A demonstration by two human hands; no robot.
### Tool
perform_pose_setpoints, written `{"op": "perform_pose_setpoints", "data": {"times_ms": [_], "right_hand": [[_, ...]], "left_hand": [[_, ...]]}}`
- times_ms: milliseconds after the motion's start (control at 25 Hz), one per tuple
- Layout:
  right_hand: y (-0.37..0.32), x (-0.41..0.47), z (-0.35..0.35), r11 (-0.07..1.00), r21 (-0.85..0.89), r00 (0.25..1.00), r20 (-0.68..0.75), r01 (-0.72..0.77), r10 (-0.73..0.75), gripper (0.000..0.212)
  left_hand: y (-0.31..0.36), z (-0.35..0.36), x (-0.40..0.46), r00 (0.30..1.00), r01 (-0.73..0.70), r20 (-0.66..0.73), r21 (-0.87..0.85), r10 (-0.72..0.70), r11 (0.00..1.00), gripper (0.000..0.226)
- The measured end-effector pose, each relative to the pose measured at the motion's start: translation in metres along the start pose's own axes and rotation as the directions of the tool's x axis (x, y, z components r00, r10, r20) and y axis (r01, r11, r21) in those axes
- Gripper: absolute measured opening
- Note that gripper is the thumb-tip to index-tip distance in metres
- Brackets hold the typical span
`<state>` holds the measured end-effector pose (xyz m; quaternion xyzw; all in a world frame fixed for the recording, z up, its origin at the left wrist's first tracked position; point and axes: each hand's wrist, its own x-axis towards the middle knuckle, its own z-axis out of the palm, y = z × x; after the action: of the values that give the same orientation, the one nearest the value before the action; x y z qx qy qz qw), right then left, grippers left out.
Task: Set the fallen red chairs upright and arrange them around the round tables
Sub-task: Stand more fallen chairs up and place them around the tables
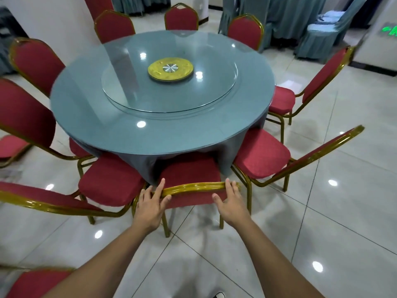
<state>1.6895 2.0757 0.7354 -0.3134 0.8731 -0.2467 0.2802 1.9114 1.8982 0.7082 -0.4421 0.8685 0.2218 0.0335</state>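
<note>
Gilt rail (pixel 193 187) of near banquet chair (pixel 190 172) pinched by left hand (pixel 150 203), right hand (pixel 231 201) fingers (pixel 233 187) lying straight over it. Probably tucking under desk (pixel 107 136); next, push evenly forward.

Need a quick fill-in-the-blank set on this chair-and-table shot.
1. The left hand and right hand both touch the ___ of a chair.
2. The table is ___ in shape.
3. The chair's seat is ___ in colour.
Missing: back; round; red.
</note>
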Motion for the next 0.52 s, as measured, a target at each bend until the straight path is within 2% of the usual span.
{"op": "perform_pose_setpoints", "data": {"times_ms": [120,240,400,520], "right_hand": [[0.010,-0.003,-0.010,0.998,0.007,0.997,0.055,0.060,-0.061,0.080],[0.027,-0.013,-0.030,0.989,0.084,0.990,0.060,0.121,-0.127,0.070],[0.050,-0.026,-0.066,0.985,0.112,0.991,-0.055,0.130,-0.124,0.057],[0.074,-0.027,-0.099,0.987,0.115,0.985,-0.137,0.116,-0.100,0.052]], "left_hand": [[0.023,-0.001,-0.012,0.994,0.086,-0.068,0.017,-0.085,0.996,0.075],[0.073,-0.008,-0.026,0.979,0.106,-0.169,-0.046,-0.112,0.993,0.057],[0.131,-0.008,-0.027,0.968,-0.047,-0.246,-0.013,0.042,0.999,0.044],[0.182,-0.001,-0.018,0.955,-0.166,-0.247,0.022,0.166,0.986,0.027]]}}
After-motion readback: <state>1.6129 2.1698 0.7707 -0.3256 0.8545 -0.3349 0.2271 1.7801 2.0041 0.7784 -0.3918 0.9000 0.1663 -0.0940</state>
